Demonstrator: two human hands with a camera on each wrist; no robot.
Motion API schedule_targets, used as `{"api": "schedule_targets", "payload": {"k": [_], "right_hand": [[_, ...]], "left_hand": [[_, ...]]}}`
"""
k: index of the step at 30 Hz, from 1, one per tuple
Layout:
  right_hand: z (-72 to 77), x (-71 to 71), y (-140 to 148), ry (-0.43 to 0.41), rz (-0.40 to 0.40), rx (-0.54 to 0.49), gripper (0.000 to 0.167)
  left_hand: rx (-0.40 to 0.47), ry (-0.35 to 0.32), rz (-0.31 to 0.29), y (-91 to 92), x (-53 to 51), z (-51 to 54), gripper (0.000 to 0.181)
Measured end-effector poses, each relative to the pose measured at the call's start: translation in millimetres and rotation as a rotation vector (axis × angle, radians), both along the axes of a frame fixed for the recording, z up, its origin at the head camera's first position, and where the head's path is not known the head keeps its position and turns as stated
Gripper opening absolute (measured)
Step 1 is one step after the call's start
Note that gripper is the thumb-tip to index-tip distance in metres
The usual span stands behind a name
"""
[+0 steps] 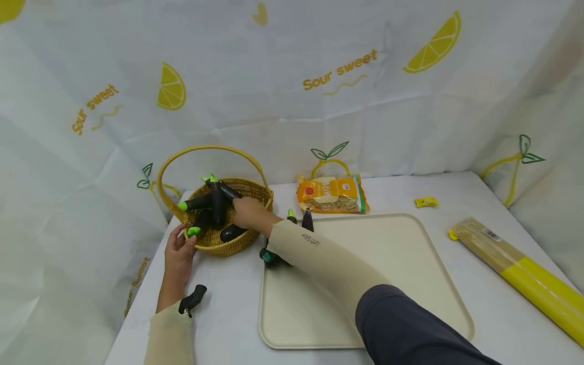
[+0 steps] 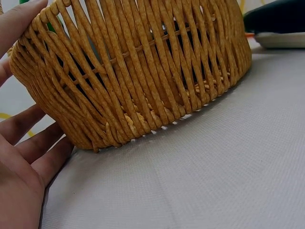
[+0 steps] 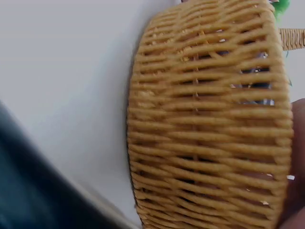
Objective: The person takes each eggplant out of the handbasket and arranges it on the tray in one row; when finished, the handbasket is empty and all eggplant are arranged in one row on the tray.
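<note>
A wicker basket (image 1: 228, 247) with a tall handle holds several dark eggplants (image 1: 219, 205) with green stems. My left hand (image 1: 180, 249) grips its near left side, the thumb by the rim; in the left wrist view the fingers (image 2: 42, 143) press against the woven wall (image 2: 143, 71). My right hand (image 1: 251, 213) reaches over the right rim into the basket, touching the end of an eggplant (image 1: 229, 191). Its fingertips are hidden, so its hold is unclear. The right wrist view shows the basket wall (image 3: 205, 124) with part of that hand (image 3: 298, 143) behind it.
Right of the basket lies a beige tray (image 1: 378, 324), with more eggplants (image 1: 307, 221) at its far left, partly behind my right forearm. Behind it sits an orange food packet (image 1: 332, 195). A small yellow packet (image 1: 426, 202) and a long noodle package (image 1: 515, 268) lie to the right.
</note>
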State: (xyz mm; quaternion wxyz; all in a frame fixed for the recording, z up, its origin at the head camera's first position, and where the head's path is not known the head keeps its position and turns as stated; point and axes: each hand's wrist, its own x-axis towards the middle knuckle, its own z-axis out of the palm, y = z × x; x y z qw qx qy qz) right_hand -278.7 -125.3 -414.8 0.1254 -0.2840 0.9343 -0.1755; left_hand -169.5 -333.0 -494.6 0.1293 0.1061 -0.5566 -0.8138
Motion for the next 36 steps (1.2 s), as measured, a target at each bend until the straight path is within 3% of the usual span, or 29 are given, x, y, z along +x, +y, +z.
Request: {"api": "schedule_targets", "payload": {"k": [4,7,10,14,19,22,27,30,32,36], "right_hand": [[-4.2,1.9,-5,0.049,0.020,0.086,0.028],[-6.1,3.2,-8,0.047,0.029,0.126,0.036],[-5.4,3.5,-8,0.023,0.041,0.114,0.040],[-2.5,0.4,-6,0.015,0.062,0.044,0.032],[-3.0,-12.8,-2,0.084,-0.048,0.041,0.018],[-4.2,-19.5,1,0.073,-0.149,0.047,0.030],[-5.0,-22.4,1,-0.018,-0.234,0.062,0.052],[-6.4,-24.7,-1,-0.058,-0.240,0.064,0.065],[-6.7,-27.0,-3,-0.071,-0.222,0.045,0.060],[-5.6,-31.8,-7,-0.115,-0.216,-0.109,0.060]], "left_hand": [[-0.014,0.000,-0.008,-1.2,-0.4,-0.9,0.050],[-0.019,-0.001,-0.015,-2.4,-0.1,-1.8,0.051],[-0.021,0.000,-0.017,-2.8,0.7,-1.7,0.052],[-0.026,-0.007,-0.012,-4.0,1.4,-0.6,0.053],[-0.026,0.006,-0.018,-3.3,0.5,-1.9,0.052],[-0.035,0.012,-0.021,-0.2,0.9,-3.2,0.052],[-0.059,0.011,-0.031,3.9,2.4,-6.2,0.051],[-0.064,0.018,-0.033,4.4,1.6,-6.5,0.052],[-0.066,0.024,-0.027,3.2,0.7,-6.0,0.052],[-0.071,0.022,-0.010,-0.2,0.3,-2.7,0.051]]}}
